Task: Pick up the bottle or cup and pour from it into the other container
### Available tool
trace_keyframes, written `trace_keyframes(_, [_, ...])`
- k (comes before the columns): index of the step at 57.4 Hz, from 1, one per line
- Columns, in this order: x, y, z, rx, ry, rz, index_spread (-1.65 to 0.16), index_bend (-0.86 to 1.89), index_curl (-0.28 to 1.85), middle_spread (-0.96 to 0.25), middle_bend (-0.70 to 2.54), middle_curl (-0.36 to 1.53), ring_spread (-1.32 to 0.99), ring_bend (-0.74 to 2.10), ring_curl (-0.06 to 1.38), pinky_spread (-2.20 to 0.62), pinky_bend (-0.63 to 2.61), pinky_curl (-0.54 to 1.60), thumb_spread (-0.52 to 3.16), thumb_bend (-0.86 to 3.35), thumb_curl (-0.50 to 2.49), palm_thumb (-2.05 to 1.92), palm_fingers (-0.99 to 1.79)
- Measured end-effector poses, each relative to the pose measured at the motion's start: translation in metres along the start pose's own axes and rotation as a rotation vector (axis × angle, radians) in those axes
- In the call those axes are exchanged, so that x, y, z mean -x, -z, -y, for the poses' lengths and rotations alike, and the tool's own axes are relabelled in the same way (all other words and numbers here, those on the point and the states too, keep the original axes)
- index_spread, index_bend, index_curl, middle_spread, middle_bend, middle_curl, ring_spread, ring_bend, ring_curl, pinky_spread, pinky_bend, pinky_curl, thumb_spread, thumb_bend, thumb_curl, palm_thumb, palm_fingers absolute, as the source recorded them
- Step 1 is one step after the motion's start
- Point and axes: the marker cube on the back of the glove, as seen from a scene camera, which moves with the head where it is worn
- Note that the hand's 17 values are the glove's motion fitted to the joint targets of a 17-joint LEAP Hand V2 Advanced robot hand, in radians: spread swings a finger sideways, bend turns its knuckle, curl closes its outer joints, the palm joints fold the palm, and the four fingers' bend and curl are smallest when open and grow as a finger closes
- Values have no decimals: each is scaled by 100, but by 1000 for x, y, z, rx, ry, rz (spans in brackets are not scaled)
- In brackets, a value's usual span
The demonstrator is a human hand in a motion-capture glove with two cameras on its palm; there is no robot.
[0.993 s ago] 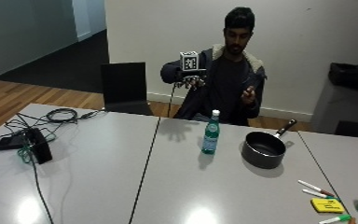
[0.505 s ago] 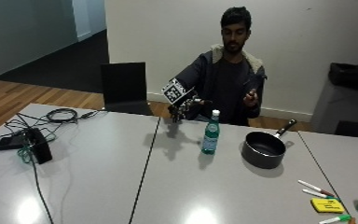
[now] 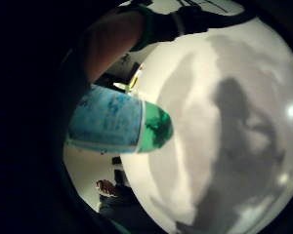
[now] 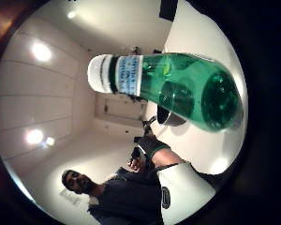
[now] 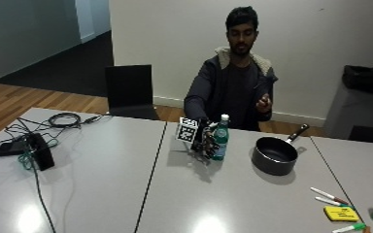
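Partly, gloved right hand (image 5: 206, 142) hides bottle (image 5: 221, 137).

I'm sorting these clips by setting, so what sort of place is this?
Probably an office or meeting room: a long grey table with marker pens, a black chair, plain white walls and wood flooring. A green bottle and a saucepan stand on the table as props.

Bare table (image 5: 193, 194) is seen in front of the bottle (image 5: 221, 138) and between it and the saucepan (image 5: 275, 155), so a path across that gap is left open. The bottle's outer side is taken up by the gloved right hand (image 5: 206, 141). The pan's handle (image 5: 297, 132) is angled away toward the far edge. Markers (image 5: 329, 195) and a yellow block (image 5: 340, 213) are grouped near the corner, cables (image 5: 38, 141) well apart.
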Motion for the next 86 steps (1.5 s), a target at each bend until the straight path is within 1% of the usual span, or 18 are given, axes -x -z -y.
trace_keyframes(4, [-7, -7, 7, -25, 48, 49, -26, 14, 21, 3, 35, 34, 19, 31, 24, 37, 55, 32, 72, -2, 38, 55, 39])
trace_keyframes(8, [-15, -15, 17, -85, 179, 81, -28, 14, 22, -5, 37, 34, 14, 38, 26, 35, 50, 30, 71, -2, 39, 59, 55])
trace_keyframes(13, [-14, -20, 16, -29, 41, 109, -30, 13, 23, -12, 40, 36, 5, 47, 31, 32, 42, 29, 70, -2, 39, 64, 72])
trace_keyframes(19, [-22, -26, 16, -76, 187, 107, -32, 12, 23, -21, 41, 36, -5, 55, 33, 26, 37, 29, 69, -1, 40, 71, 96])
trace_keyframes(22, [-21, -26, 15, -68, 144, 97, -32, 13, 24, -23, 41, 37, -9, 57, 34, 19, 34, 29, 67, 0, 41, 78, 109])
trace_keyframes(26, [-30, -30, 21, -182, 450, 90, -32, 14, 27, -25, 40, 38, -13, 60, 37, 11, 33, 31, 66, 0, 42, 84, 117])
trace_keyframes(27, [-30, -30, 21, -183, 451, 93, -31, 15, 27, -25, 41, 38, -14, 60, 37, 10, 33, 31, 66, 0, 43, 86, 118])
trace_keyframes(32, [-15, -26, 13, -65, 72, 112, -31, 15, 29, -26, 42, 39, -17, 60, 38, 5, 33, 32, 65, -2, 44, 89, 121])
trace_keyframes(37, [-8, -26, 18, -95, 177, 109, -31, 14, 30, -26, 42, 40, -18, 60, 38, 2, 33, 33, 65, -3, 45, 90, 122])
trace_keyframes(41, [10, -24, 14, -83, 135, 96, -30, 14, 31, -26, 42, 41, -19, 61, 38, 0, 34, 33, 64, -3, 46, 91, 122])
trace_keyframes(45, [28, -21, 23, -107, 287, 51, -30, 14, 31, -26, 42, 41, -18, 60, 39, -1, 34, 34, 64, -3, 47, 91, 122])
trace_keyframes(52, [75, -17, 33, -117, 217, -60, -30, 14, 32, -25, 42, 42, -18, 61, 39, -1, 34, 35, 63, -3, 48, 92, 122])
trace_keyframes(57, [105, -20, 32, -43, 170, -217, -31, 14, 32, -25, 42, 42, -17, 61, 39, -2, 34, 35, 63, -4, 48, 91, 122])
trace_keyframes(64, [135, -40, 50, -214, 165, -412, -30, 13, 32, -24, 43, 43, -17, 61, 40, -2, 34, 36, 64, -4, 49, 91, 122])
trace_keyframes(69, [145, -53, 38, -53, 233, -579, -30, 13, 32, -24, 43, 43, -16, 61, 40, -3, 35, 36, 64, -4, 49, 91, 122])
trace_keyframes(73, [158, -70, 42, -106, 192, -665, -30, 13, 32, -24, 43, 43, -16, 61, 40, -3, 35, 36, 64, -4, 49, 91, 122])
trace_keyframes(77, [164, -81, 36, 12, 297, -778, -30, 13, 33, -24, 43, 43, -15, 62, 40, -4, 35, 36, 64, -3, 50, 92, 122])
trace_keyframes(86, [184, -115, 49, 84, 434, -1112, -30, 13, 33, -24, 43, 43, -15, 62, 40, -4, 35, 37, 64, -4, 50, 92, 122])
